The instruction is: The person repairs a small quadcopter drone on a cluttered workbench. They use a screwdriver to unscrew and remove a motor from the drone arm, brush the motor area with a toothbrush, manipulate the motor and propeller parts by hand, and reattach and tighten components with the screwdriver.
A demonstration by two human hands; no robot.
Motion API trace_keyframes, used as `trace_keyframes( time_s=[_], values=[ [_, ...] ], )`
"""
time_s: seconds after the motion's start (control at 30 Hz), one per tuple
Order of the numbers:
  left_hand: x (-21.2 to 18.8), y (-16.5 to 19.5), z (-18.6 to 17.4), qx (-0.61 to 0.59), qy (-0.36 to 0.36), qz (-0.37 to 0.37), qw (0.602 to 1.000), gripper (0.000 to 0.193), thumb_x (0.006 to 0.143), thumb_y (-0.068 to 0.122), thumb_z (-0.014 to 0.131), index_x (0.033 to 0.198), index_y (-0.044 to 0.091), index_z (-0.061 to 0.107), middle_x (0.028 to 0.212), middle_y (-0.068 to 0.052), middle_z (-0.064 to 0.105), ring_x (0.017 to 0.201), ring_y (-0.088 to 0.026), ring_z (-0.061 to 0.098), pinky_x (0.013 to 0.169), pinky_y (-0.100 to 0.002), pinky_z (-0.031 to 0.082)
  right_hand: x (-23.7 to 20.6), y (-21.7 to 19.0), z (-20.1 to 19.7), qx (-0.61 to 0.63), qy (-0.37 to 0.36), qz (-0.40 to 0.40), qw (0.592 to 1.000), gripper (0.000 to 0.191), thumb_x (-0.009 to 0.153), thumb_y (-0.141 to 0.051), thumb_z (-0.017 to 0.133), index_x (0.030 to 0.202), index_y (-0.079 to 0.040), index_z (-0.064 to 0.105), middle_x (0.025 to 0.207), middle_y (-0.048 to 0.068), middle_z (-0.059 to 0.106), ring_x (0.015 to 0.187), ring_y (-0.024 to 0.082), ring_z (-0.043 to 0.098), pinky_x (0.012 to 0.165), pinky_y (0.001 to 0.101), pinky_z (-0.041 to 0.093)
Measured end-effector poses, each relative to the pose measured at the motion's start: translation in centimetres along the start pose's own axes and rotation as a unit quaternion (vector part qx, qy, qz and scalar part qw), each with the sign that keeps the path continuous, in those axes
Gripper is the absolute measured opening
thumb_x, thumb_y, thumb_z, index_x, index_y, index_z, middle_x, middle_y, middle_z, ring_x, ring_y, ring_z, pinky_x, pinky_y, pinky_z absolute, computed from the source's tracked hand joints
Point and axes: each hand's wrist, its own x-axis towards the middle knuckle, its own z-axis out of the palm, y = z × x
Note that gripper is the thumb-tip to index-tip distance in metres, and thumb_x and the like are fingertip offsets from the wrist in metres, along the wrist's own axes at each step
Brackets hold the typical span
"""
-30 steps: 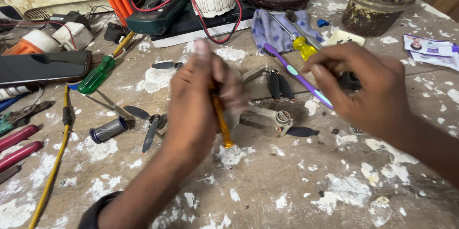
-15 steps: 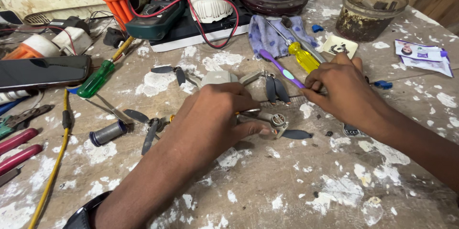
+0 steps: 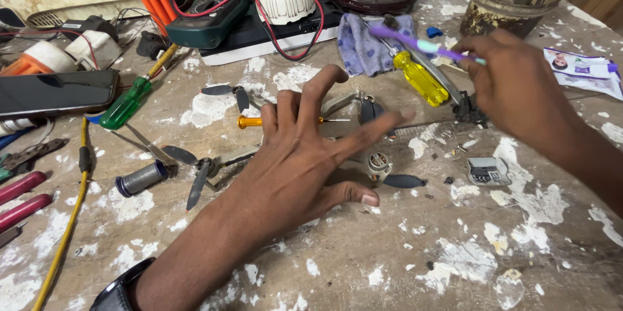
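The left hand (image 3: pixel 305 155) is spread flat with fingers splayed and nothing grasped, hovering over or resting on a small grey drone frame with dark propeller blades (image 3: pixel 373 163); contact cannot be told for certain, since the palm hides most of it. An orange-handled precision screwdriver (image 3: pixel 250 121) lies just beyond the fingertips. The right hand (image 3: pixel 519 87) is closed around a purple-and-teal toothbrush (image 3: pixel 422 43), held above a yellow-handled screwdriver (image 3: pixel 420 77) and a blue-grey cloth (image 3: pixel 360 41). On the paint-flecked workbench (image 3: pixel 402 259), the frame is best steadied with light, even pressure so that the brushing can be kept gentle near the small motor.
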Motion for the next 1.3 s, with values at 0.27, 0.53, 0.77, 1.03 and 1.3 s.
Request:
trace_keyframes(
  time_s=[0.27,0.53,0.77,1.03,1.3],
  values=[
    [0.2,-0.1,-0.4,-0.038,-0.032,-0.074,0.996,0.052,0.059,0.053,0.085,0.103,0.025,0.085,0.151,-0.017,0.024,0.118,-0.038,0.036,0.104,-0.057,0.035,1.0,2.7,-0.4,0.292,-0.138,0.014,0.946,0.023,0.108,-0.019,0.049,0.118,-0.004,0.063,0.086,0.01,0.064,0.065,0.02,0.057,0.057,0.0389,0.05],
    [0.7,-0.1,-0.6,-0.088,-0.047,-0.116,0.988,0.039,0.069,0.043,0.085,0.102,0.023,0.085,0.143,-0.014,0.043,0.114,-0.035,0.04,0.101,-0.052,0.036,0.3,3.2,-0.6,0.059,-0.244,-0.07,0.965,0.055,0.094,-0.061,0.056,0.087,-0.013,0.081,0.062,0.005,0.064,0.045,0.02,0.054,0.044,0.0437,0.046],
    [0.4,-0.2,-0.2,-0.058,-0.037,-0.076,0.995,0.039,0.077,0.046,0.079,0.106,0.021,0.084,0.122,-0.007,0.06,0.11,-0.029,0.046,0.095,-0.048,0.038,0.9,-0.5,-1.3,-0.134,-0.373,-0.012,0.918,0.056,0.084,-0.069,0.06,0.093,-0.019,0.084,0.051,0.005,0.066,0.048,0.022,0.063,0.055,0.0414,0.05],
    [0.2,-0.5,0.4,-0.049,-0.073,-0.048,0.995,0.036,0.084,0.043,0.076,0.102,0.013,0.082,0.103,-0.004,0.068,0.103,-0.026,0.052,0.09,-0.045,0.042,1.4,-0.7,-1.8,-0.145,-0.423,-0.029,0.894,0.06,0.09,-0.069,0.051,0.087,-0.019,0.084,0.048,0.004,0.063,0.045,0.018,0.063,0.054,0.0381,0.051],
    [0.1,-0.7,0.4,-0.048,-0.066,-0.038,0.996,0.033,0.082,0.038,0.078,0.102,0.012,0.082,0.103,-0.006,0.068,0.105,-0.026,0.053,0.095,-0.048,0.044,0.4,0.7,-0.3,-0.085,-0.384,-0.092,0.915,0.068,0.097,-0.072,0.05,0.08,-0.018,0.087,0.045,-0.002,0.06,0.04,0.015,0.059,0.048,0.037,0.048]
  ],
)
